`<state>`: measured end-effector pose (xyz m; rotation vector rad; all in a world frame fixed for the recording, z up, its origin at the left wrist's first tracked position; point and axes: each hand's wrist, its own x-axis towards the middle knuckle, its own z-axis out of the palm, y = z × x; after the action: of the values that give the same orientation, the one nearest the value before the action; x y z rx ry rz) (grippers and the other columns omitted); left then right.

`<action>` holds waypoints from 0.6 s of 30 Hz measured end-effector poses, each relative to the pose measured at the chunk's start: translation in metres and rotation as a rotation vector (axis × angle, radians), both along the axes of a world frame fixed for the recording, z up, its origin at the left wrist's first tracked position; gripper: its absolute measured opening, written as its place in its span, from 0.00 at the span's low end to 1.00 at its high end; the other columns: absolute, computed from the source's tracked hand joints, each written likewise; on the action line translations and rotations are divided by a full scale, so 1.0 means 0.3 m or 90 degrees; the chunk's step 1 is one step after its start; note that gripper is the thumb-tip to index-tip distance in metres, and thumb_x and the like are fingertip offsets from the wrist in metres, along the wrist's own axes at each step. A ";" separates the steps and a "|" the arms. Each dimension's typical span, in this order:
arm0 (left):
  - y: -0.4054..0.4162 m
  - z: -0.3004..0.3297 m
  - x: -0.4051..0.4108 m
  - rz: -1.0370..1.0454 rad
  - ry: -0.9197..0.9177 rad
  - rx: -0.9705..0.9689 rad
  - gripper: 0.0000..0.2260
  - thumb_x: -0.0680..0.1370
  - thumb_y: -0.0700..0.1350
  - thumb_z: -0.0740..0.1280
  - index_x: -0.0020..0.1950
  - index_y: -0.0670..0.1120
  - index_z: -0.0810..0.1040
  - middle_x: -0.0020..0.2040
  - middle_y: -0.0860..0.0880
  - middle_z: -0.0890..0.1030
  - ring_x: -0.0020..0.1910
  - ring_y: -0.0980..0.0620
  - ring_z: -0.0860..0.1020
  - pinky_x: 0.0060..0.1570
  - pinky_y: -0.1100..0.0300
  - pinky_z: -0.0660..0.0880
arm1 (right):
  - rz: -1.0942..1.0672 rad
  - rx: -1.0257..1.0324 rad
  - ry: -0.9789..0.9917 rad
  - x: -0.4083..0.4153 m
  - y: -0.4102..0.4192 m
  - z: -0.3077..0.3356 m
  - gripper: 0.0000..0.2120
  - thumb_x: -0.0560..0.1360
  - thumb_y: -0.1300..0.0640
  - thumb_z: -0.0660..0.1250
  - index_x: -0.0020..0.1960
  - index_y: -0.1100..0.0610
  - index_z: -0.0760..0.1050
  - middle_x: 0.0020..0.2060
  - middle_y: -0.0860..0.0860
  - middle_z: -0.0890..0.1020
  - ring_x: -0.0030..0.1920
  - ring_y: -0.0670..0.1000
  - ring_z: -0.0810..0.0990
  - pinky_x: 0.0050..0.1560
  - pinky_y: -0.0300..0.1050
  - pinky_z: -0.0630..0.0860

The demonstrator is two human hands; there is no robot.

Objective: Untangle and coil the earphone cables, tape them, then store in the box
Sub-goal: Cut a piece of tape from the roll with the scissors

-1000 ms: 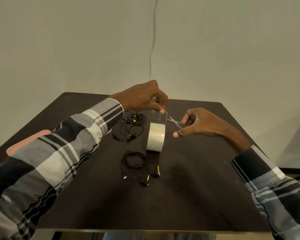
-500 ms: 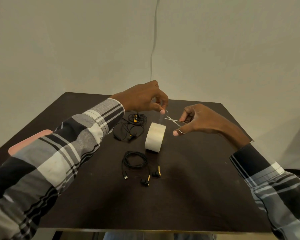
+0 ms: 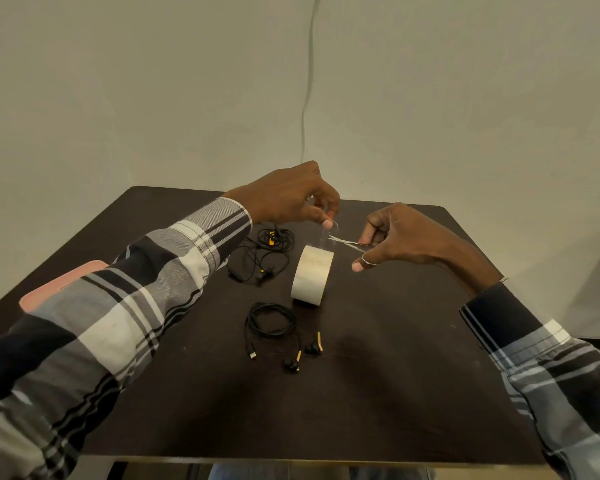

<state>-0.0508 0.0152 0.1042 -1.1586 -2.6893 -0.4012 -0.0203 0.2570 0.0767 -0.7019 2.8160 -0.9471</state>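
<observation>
A roll of clear tape [image 3: 311,274] stands on its edge mid-table. My left hand [image 3: 291,199] pinches the free end of the tape strip above the roll. My right hand [image 3: 402,237] grips small scissors [image 3: 343,241], whose blades point left at the stretched strip. A coiled black earphone cable [image 3: 271,320] lies in front of the roll, its two black-and-yellow earbuds [image 3: 300,356] beside it. A second, tangled earphone [image 3: 262,254] lies left of the roll, partly behind my left wrist. No box is in view.
The dark table [image 3: 378,393] ends in a near edge at the bottom. A pink flat object [image 3: 63,285] lies at the left edge, partly under my left sleeve. A thin cable hangs down the wall behind.
The tape roll has tilted and shifted slightly as the strip is pulled up. My right hand has moved the scissors a little closer to the strip.
</observation>
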 end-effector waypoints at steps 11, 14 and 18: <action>0.004 -0.004 0.005 0.006 -0.003 -0.005 0.05 0.74 0.57 0.72 0.46 0.58 0.80 0.43 0.55 0.75 0.48 0.61 0.66 0.36 0.62 0.62 | 0.011 0.013 -0.009 -0.002 0.006 -0.001 0.17 0.60 0.47 0.84 0.39 0.55 0.81 0.28 0.45 0.81 0.28 0.42 0.75 0.32 0.38 0.71; 0.004 0.000 0.004 0.007 -0.008 -0.003 0.06 0.74 0.57 0.72 0.47 0.58 0.80 0.44 0.53 0.77 0.50 0.58 0.67 0.37 0.62 0.62 | 0.015 0.015 -0.022 0.002 0.008 -0.005 0.20 0.60 0.45 0.84 0.40 0.56 0.80 0.27 0.44 0.79 0.28 0.40 0.73 0.31 0.36 0.69; 0.009 -0.002 0.007 0.009 -0.017 -0.004 0.05 0.74 0.57 0.72 0.47 0.58 0.80 0.45 0.53 0.76 0.50 0.58 0.67 0.37 0.62 0.62 | 0.018 0.025 -0.014 0.001 0.003 -0.001 0.21 0.61 0.45 0.84 0.41 0.57 0.79 0.27 0.43 0.79 0.28 0.40 0.73 0.33 0.40 0.70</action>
<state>-0.0487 0.0179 0.1036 -1.1432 -2.7213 -0.4085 -0.0199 0.2578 0.0763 -0.7208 2.7903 -0.8864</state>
